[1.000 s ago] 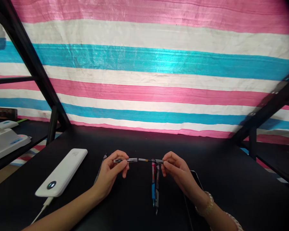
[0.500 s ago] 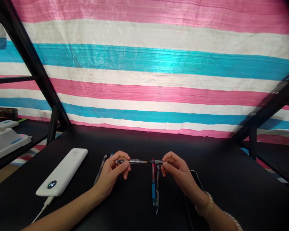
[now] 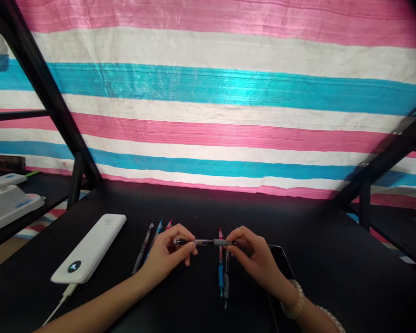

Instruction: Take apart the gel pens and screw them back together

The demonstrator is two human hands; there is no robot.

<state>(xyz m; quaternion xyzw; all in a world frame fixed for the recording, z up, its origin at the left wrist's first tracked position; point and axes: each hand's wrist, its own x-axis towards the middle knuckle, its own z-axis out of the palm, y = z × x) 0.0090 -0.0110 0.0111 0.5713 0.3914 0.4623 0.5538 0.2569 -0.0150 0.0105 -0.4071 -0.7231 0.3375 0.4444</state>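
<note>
Just below the right hand, around the wrist, sits a cream-coloured bracelet with a knobbly surface (whether beaded or braided is too blurred to tell). Farther from that hand, a second pale, knobbly band shows along the forearm's right edge. Behind the left hand, the forearm is bare.

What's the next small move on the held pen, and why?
Probably a gentle twist of the gray section with the right hand, the left hand steadying the clear barrel. The two parts lie in line, no gap visible between them, each pinched in its own grip. Whether they're locked together can't be seen.
</note>
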